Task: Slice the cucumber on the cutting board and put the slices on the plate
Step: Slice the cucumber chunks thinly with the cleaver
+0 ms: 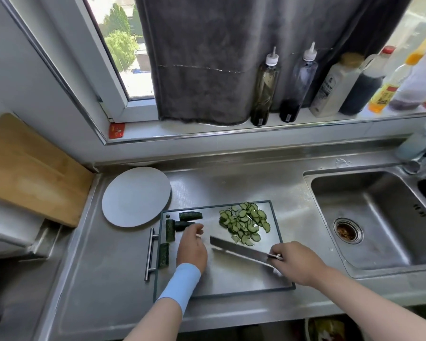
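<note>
A steel cutting board (231, 279) lies on the counter. A pile of thin cucumber slices (246, 223) sits at its far right. Several uncut cucumber pieces lie along its left side: one (190, 215) at the far left corner, one (170, 230) upright beside it, one (163, 255) on the left rim. My left hand (191, 247) reaches over the board, its fingers on a dark cucumber piece (181, 225). My right hand (298, 263) grips the handle of a knife (239, 251), whose blade lies across the board's middle. An empty grey plate (136, 196) stands left of the board.
A sink (379, 217) with a drain lies to the right. Bottles (266, 87) line the windowsill behind. A wooden board (32, 171) leans at the far left. A metal bar handle (150, 254) runs along the cutting board's left edge.
</note>
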A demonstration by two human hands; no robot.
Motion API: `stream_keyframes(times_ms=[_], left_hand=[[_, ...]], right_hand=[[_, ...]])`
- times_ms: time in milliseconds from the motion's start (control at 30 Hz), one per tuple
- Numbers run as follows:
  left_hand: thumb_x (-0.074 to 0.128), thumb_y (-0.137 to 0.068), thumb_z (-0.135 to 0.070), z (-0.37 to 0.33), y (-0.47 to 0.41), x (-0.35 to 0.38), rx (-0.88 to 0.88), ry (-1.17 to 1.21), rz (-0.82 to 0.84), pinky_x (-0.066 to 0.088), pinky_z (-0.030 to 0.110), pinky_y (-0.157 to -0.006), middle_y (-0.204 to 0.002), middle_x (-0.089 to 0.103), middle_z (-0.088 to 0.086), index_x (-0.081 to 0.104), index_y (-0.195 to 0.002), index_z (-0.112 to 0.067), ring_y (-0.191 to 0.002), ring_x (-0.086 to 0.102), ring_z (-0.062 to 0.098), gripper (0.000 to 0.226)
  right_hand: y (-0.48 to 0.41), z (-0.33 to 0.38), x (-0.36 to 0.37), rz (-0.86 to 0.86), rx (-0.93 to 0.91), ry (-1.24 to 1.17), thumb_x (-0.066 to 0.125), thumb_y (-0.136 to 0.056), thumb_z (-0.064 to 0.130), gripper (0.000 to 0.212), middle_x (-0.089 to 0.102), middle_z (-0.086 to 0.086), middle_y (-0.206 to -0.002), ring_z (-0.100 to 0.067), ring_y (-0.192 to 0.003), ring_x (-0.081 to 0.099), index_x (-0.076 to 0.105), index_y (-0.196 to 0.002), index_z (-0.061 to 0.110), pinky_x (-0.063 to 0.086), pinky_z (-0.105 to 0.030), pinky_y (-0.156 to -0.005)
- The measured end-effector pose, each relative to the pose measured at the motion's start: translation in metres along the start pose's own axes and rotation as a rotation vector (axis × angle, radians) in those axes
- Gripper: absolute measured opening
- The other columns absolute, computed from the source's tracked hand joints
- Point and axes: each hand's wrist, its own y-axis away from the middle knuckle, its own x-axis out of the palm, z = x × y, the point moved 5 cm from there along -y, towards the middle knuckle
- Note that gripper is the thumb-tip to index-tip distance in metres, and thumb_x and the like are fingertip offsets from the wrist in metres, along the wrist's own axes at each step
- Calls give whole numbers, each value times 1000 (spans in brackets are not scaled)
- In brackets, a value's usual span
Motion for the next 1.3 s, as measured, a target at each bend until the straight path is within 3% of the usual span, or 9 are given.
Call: stream_keyframes(times_ms=[100,300,533,733,833,1000,1100,1200,1300], left_hand=[[38,-89,2,-10,0,-5,93,121,-181,49,34,-86,-99,60,-9,61,-100,-25,-96,57,11,37],[33,-91,-33,-37,-5,10,288,57,-149,48,31,-86,-97,61,-7,65,-99,-19,-96,57,11,36],[40,-98,-17,-38,-18,9,172,44,-185,47,30,-88,-101,62,-6,66,-102,-21,-98,57,12,26],[44,-94,-6,-24,-14,-5,35,160,-178,47,25,-78,-94,64,-7,67,-92,-21,-90,59,9,27],[46,-83,-11,-24,-16,-5,-76,203,4,42,27,-62,-73,63,3,63,-68,-22,-65,53,17,25],[46,-72,-17,-33,-15,17,-139,-13,453,44,26,-62,-68,65,-6,68,-63,-24,-61,55,16,25],[47,-81,-14,-41,-11,31,-110,-68,551,50,23,-70,-79,71,-11,73,-69,-27,-71,60,9,31],[44,-81,-10,-54,-1,48,-109,-72,681,49,31,-93,-96,72,-8,75,-77,-26,-93,65,9,35],[45,-85,-8,-68,0,63,-49,-159,749,39,27,-102,-121,62,-11,72,-107,-31,-114,55,12,42]], right_hand=[[-4,-12,-2,0,-54,74,55,-93,51,24,71,6,-82,-14,-78,63,66,-89,30,46,-29,-64],[-32,-7,-23,-61,-137,152,49,-97,40,20,67,-2,-86,-24,-81,61,64,-96,27,37,-31,-62],[-58,-3,-33,-78,-224,246,47,-96,41,23,70,-3,-90,-26,-85,63,64,-98,25,39,-33,-62],[-48,-2,-30,-55,-321,337,51,-92,41,33,73,2,-100,-23,-96,65,62,-123,38,47,-33,-76],[-45,2,-34,-78,-341,387,51,-89,41,34,72,3,-96,-22,-93,65,62,-122,39,45,-31,-72],[-41,-3,-37,-47,-316,390,51,-89,43,31,69,5,-93,-19,-90,65,64,-117,39,48,-29,-69],[-36,-4,-34,-96,-342,416,48,-86,39,33,71,3,-91,-23,-85,66,64,-115,36,48,-30,-66],[-32,1,-34,-124,-367,435,48,-89,36,32,71,4,-93,-23,-85,66,62,-118,36,43,-30,-63],[-27,13,-34,-139,-395,513,46,-91,36,28,70,4,-94,-23,-84,66,61,-116,32,38,-30,-61]])
